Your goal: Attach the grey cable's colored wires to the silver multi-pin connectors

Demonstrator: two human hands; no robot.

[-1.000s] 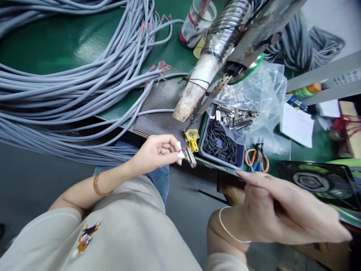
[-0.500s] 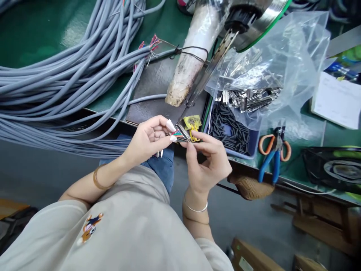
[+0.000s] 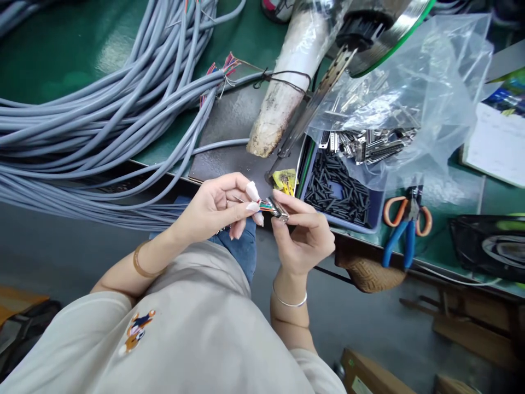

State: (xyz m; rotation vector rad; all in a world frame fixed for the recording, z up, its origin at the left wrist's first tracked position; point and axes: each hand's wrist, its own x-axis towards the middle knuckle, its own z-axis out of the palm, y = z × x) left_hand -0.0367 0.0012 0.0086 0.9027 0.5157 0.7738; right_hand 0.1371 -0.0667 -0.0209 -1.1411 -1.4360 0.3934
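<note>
One green tabletop (image 3: 65, 71) carries the load. Across its left side lies one large bundle of grey cables (image 3: 102, 126), too many to count. One clear plastic bag (image 3: 447, 93) lies at right, with numerous metal plugs (image 3: 369, 145) at its mouth, not countable. One dark plate (image 3: 229, 117) lies beneath one white tube (image 3: 283, 90) bound with dark wire. One blue tray (image 3: 375, 220) stands right of the plate. Two hands are at work near the front edge: the left hand (image 3: 229, 205) has its grip closed on several coloured wires (image 3: 266, 206); the right hand (image 3: 303, 230) pinches one metal connector (image 3: 279, 210). The connector sits between the hands, joined to those wires. Orange-and-blue pliers (image 3: 406, 219) lie right of the tray; one pair or two cannot be told. One yellow piece (image 3: 286, 180) is near the connector. Black sticks (image 3: 338, 189), uncounted, fill much of the tray.
</note>
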